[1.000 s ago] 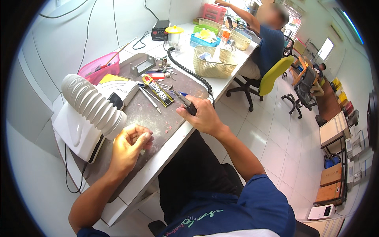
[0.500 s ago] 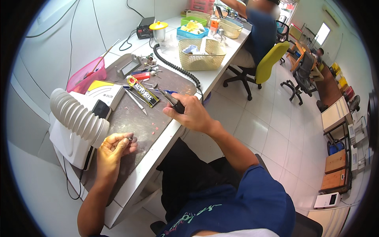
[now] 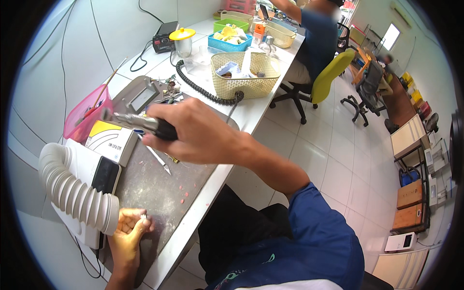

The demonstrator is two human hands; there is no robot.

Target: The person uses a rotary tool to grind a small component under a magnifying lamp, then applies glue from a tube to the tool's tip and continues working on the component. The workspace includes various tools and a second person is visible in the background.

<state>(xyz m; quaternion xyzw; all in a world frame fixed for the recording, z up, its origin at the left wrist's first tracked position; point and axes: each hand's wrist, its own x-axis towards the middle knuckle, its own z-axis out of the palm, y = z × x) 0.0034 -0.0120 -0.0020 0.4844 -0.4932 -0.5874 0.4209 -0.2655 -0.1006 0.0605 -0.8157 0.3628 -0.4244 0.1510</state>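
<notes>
My right hand [image 3: 198, 130] grips a grey metal rotary handpiece [image 3: 135, 122] with a black rear part, holding it above the bench mat [image 3: 145, 183]. Its tip points left, towards a pink bin [image 3: 72, 116]. Lower down, my left hand [image 3: 126, 234] pinches a tiny pale piece [image 3: 144, 217] between thumb and fingers; its exact kind is too small to tell. That hand sits at the mouth of a white ribbed hose [image 3: 79, 200], which rises from a white machine [image 3: 79, 227]. A slim white pen-like tool [image 3: 157, 157] lies on the mat under my right hand.
A yellow-and-white box [image 3: 113, 142] stands beside the pink bin. Behind are a grey metal stand [image 3: 142, 96], a coiled black cord [image 3: 198, 89], a black control box [image 3: 164, 36] and a cream basket [image 3: 246, 84]. A co-worker [image 3: 319, 38] sits at the far end.
My right hand has swung left with the handpiece, now covering most of the yellow-and-black tube. My left hand appears lower in view, still pinching, by the hose mouth. The view has shifted somewhat.
</notes>
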